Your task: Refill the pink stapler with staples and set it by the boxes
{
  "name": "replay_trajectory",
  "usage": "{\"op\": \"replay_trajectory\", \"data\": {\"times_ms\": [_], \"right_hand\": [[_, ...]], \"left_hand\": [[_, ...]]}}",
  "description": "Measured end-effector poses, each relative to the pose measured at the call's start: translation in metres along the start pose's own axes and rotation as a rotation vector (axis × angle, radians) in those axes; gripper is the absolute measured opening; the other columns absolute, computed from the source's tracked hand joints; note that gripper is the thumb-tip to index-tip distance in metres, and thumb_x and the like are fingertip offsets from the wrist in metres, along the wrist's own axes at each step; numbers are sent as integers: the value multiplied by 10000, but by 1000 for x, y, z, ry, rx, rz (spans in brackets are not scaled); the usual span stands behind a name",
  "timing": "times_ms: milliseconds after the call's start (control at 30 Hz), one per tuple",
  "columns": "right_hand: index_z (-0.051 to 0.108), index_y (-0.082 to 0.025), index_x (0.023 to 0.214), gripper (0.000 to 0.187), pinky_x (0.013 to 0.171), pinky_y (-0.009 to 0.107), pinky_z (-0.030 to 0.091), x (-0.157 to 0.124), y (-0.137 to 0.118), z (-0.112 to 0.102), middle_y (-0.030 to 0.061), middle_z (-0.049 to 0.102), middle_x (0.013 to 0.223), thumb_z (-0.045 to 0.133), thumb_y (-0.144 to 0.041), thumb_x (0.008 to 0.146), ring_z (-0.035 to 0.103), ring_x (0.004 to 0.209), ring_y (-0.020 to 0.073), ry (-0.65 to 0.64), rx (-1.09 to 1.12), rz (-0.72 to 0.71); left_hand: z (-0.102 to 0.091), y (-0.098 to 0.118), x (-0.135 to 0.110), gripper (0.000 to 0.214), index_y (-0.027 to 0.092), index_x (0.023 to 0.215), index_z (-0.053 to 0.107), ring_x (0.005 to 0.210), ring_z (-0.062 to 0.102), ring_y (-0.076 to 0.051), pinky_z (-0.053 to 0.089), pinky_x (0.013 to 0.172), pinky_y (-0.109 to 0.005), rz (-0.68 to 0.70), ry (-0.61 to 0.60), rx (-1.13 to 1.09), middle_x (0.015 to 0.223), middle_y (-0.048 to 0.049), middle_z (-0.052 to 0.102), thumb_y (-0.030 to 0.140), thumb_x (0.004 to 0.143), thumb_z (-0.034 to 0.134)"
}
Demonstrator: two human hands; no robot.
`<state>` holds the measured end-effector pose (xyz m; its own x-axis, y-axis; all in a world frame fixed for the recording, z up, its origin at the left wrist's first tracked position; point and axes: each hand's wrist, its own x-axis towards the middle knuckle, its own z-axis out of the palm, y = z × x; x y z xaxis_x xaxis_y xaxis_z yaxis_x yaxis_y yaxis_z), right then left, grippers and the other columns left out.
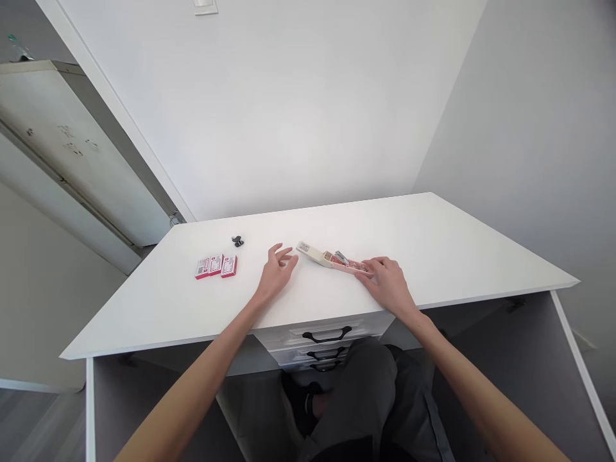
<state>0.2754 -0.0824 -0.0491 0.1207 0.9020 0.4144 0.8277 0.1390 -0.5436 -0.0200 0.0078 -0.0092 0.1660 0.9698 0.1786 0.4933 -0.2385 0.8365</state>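
Note:
A long, narrow pink box [348,265] lies on the white desk with its cream lid [312,253] swung open to the left. Small items, including a silvery strip [341,257], are inside it, too small to name. My right hand [389,284] grips the box's right end, thumb on the near side and fingers on the far side. Just left of the lid, my left hand [278,273] rests with its fingers apart, holding nothing. Small red and white cartons [215,265] sit together at the left, and a small black object [237,241] lies behind them.
The white desk top [457,250] meets a wall [308,115] at the back. Below its front edge are drawers with black handles [327,335], close to my knees. A pale cabinet [81,147] stands beyond the left side.

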Motion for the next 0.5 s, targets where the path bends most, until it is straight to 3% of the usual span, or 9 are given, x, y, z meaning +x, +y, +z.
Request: {"op": "replay_trajectory", "data": {"times_ms": [100,200,367,500], "right_hand": [[686,-232,1188,330,884,461,515,8,-1,-7,110,696,1159,553,-473,1007,628,1076,315,-110,21,-17],[678,-253,1174,290,809,403,517,14,-15,-13,74,727,1140,555,-458,1010,674,1012,276,-160,25,-37],[669,-257,1014,290,693,352,499,26,-47,-15,62,744,1054,564,-528,1002,678,826,226,-135,71,-90],[608,-251,875,361,704,352,506,42,-71,-8,66,741,1008,545,-583,1003,659,777,206,-102,182,-103]], "left_hand": [[21,12,17,536,234,1444,402,1244,653,-242,468,1080,-437,-43,-54,-205,1426,-144,669,505,1006,550],[30,19,21,480,198,1408,482,1276,650,-255,469,1112,-440,65,-106,-319,1478,-165,628,501,1036,491],[30,17,16,525,208,1464,518,1330,629,-255,427,1179,-428,174,-145,-335,1526,-134,592,534,1061,440],[31,16,13,532,221,1471,538,1371,598,-250,413,1197,-416,185,-186,-316,1519,-111,603,546,1062,432]]}}
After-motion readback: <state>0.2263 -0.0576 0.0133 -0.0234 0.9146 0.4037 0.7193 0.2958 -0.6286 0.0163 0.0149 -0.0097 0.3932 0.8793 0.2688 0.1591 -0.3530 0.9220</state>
